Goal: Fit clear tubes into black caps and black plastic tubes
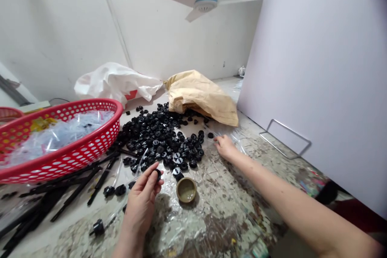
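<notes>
My left hand (141, 199) is closed on a small black plastic cap (158, 175), pinched between thumb and fingers. Farther off to the right, my right hand (226, 148) reaches out with its fingertips drawn together; what they grip, if anything, is too small to make out. Just left of those fingertips lies a single black cap (211, 135). A large heap of similar black caps (151, 133) spreads between and beyond my hands, some showing grey faces. A small round bowl (186, 190) with liquid in it stands right of my left hand.
A red perforated basket (116, 129) holding clear plastic pieces stands at left, with black rods (78, 187) beside it. Behind the heap are a brown paper bag (202, 94) and a white bag (113, 80). A big pale panel (314, 68) with a wire handle rises at right.
</notes>
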Motion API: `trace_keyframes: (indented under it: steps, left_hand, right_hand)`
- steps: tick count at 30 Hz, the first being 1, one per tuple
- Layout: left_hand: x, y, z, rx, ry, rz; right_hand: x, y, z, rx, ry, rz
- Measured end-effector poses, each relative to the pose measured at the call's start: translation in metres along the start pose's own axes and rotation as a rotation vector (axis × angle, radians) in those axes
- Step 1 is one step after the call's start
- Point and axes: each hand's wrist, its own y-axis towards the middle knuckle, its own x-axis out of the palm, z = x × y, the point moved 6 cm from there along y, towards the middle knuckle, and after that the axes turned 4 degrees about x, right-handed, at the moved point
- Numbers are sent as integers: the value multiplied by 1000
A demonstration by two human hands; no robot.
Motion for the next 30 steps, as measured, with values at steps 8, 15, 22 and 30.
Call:
trace_keyframes:
  steps: [8,15,22,30]
  left_hand:
    - [8,-4,-1,-83,-99,-50]
    - [17,-11,-4,-114,-118,-156]
    - [18,-15,-8,-120,-79,-211]
    - [18,-13,-10,-83,-79,-221]
  right_hand:
    - [-5,11,-16,-28,58,-44]
    - [-26,-70,-72,-379,241,-217]
    - [-14,-134,-107,-776,-236,-56]
    - [-3,-143,-120,-826,-350,12]
